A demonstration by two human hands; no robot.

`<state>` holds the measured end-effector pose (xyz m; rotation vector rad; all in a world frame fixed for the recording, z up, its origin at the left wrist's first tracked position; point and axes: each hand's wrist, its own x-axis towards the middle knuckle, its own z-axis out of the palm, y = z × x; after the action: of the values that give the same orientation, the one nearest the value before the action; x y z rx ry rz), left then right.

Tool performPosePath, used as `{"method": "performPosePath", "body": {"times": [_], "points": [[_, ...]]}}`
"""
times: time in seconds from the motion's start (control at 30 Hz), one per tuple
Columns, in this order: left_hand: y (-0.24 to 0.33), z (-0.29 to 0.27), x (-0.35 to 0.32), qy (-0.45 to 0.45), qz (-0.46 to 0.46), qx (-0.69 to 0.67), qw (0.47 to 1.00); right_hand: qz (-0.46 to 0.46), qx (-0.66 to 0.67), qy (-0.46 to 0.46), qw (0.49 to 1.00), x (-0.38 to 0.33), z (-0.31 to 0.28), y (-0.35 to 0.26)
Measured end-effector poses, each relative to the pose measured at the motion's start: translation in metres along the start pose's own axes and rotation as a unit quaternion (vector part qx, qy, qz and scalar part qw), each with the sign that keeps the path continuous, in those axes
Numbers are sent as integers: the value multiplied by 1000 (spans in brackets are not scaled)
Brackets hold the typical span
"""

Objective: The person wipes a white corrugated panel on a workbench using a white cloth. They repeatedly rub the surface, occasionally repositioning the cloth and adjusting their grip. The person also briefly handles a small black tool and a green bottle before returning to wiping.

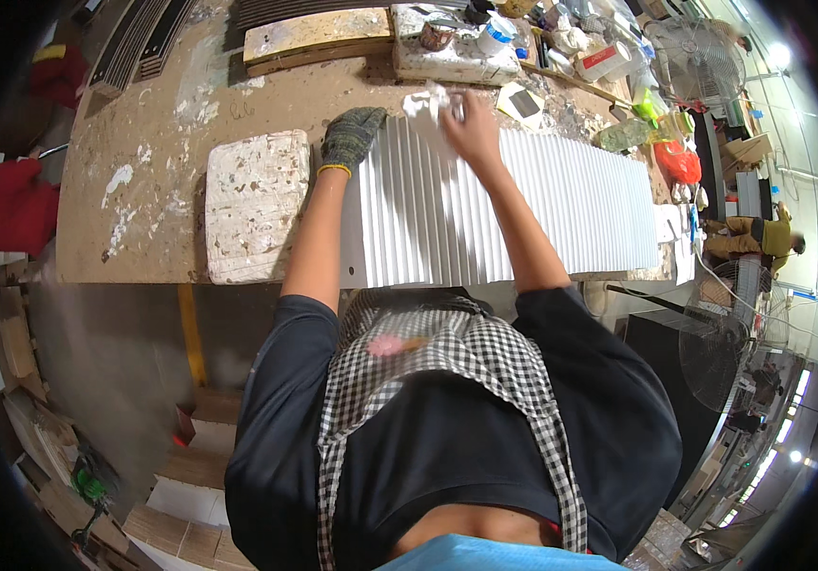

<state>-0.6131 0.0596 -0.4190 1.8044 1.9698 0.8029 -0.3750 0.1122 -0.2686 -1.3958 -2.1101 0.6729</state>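
Head view: person leans over a paint-spattered bench point(143, 219).
Left hand point(350, 136): in a knit glove, fingers together, flat on the near-left top edge of the panel point(523, 209).
Right hand point(471, 128): bare, fingers pinching a white rag point(428, 103) against the panel's far edge.
Panel: white, fluted, long, lying flat under both palms.
Handling: looks stiff and light, ribs give grip; best held by the long edges.
Beside glove: rough white foam block point(257, 205).

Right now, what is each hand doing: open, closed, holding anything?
Left hand: gloved, lying open on the white fluted panel, holding nothing.
Right hand: bare, closed on a white cloth at the panel's far edge.
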Motion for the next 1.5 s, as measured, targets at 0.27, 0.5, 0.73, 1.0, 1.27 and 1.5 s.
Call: {"method": "performPosePath", "body": {"times": [0.27, 0.5, 0.73, 1.0, 1.27, 1.5], "points": [[7, -4, -9, 79, 59, -27, 995, -142, -171, -97, 970, -140, 31, 2], [14, -10, 2, 8, 48, 94, 994, -124, -186, 3, 975, 8, 85, 13], [32, -30, -14, 67, 32, 1, 997, -144, 16, 95, 985, -20, 38, -20], [35, -16, -10, 42, 4, 40, 998, -158, -260, -117, 945, -130, 41, 4], [30, -13, 8, 87, 6, 26, 996, -56, -205, -131, 968, 65, 78, 9], [32, -17, -2, 42, -31, -81, 995, -276, -216, 2, 937, -45, 66, 15]]}}
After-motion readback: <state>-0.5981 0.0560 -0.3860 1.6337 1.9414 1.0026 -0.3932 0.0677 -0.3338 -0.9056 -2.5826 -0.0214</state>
